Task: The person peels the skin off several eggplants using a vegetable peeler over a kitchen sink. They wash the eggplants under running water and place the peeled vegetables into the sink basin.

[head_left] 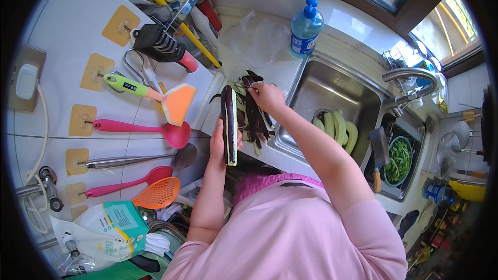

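Note:
A long dark purple eggplant (pixel 229 124) stands nearly upright in my left hand (pixel 218 142), its stem end up. Pale peeled strips run down its length. My right hand (pixel 268 97) is beside the stem end, with the fingers closed on a small metal peeler (pixel 242 84), mostly hidden by them. Beneath my right hand, dark eggplant peels (pixel 255 120) lie heaped on the light countertop (pixel 286 169). Several peeled, pale green eggplants (pixel 340 126) rest by the drain in the steel sink (pixel 330 81).
A cleaver (pixel 378 147) lies across the divider between sink basins, near a bowl of chopped greens (pixel 398 161). The faucet (pixel 408 76) reaches over the sink. A blue pump bottle (pixel 306 29) stands behind it. Utensils, including a pink ladle (pixel 177 134), hang from the left wall.

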Demonstrator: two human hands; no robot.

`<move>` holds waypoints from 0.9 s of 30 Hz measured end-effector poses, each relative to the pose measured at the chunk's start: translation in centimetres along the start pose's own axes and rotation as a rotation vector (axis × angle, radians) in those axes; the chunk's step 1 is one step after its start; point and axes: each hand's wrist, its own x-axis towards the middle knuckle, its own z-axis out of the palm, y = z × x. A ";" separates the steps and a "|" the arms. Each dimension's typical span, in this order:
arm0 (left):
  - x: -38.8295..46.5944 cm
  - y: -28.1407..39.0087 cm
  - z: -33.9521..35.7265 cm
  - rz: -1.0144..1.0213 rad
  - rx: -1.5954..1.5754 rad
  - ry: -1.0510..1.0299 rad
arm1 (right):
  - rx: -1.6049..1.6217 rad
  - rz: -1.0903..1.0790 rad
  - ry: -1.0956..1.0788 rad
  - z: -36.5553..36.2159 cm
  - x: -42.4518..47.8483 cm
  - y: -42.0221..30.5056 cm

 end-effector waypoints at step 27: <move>1.8 1.4 0.1 -0.165 -0.252 0.007 | 0.375 -0.183 -0.115 -4.1 -7.8 -2.3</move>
